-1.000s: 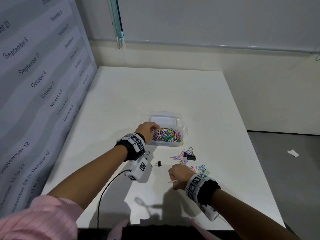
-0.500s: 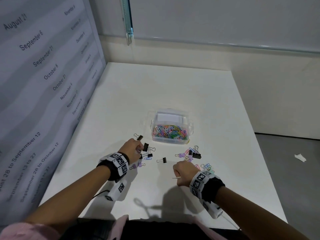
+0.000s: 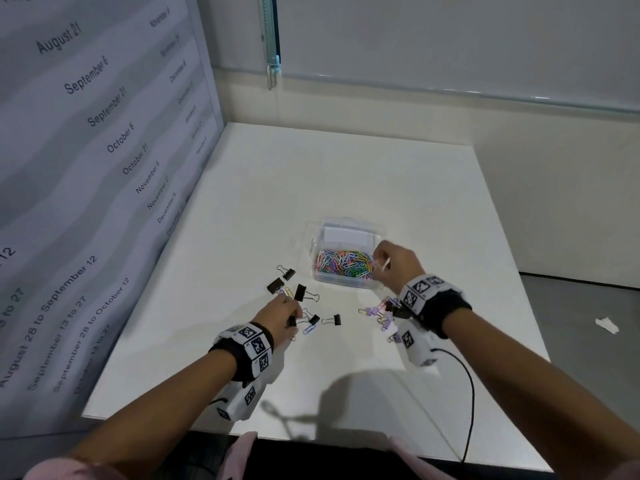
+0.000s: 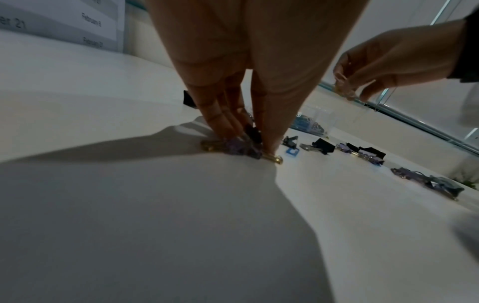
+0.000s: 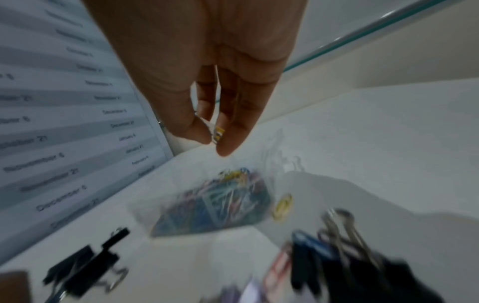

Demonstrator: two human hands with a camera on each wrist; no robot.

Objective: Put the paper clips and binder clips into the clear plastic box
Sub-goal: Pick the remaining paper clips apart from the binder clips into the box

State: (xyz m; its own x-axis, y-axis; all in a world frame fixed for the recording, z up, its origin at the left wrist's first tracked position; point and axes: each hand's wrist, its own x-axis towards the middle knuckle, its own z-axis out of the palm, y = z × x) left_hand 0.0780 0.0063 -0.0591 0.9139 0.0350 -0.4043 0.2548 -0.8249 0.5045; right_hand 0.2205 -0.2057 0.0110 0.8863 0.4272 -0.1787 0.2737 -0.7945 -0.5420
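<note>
Right hand (image 3: 393, 268) above the box (image 3: 346, 237) rim, fingers pinching a paper clip (image 5: 218, 133). Left hand (image 3: 282, 315) near the box, fingertips pinching small clips (image 4: 242, 148) against the table (image 3: 346, 174).

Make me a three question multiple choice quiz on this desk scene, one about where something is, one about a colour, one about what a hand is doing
1. Where is the right hand?
A. At the right edge of the box
B. Flat on the table's near edge
C. Against the calendar wall

2. What colour are the loose binder clips left of the box?
A. Red
B. Black
C. White

3. What is the left hand doing?
A. Resting palm up, holding nothing
B. Lifting the box
C. Fingers down on the table, pinching clips

Answers:
1. A, the head view shows it raised at the box's right edge, pinching small clips.
2. B, the clips there have black bodies with wire handles.
3. C, the left wrist view shows fingertips closed on a purple clip on the table.
</note>
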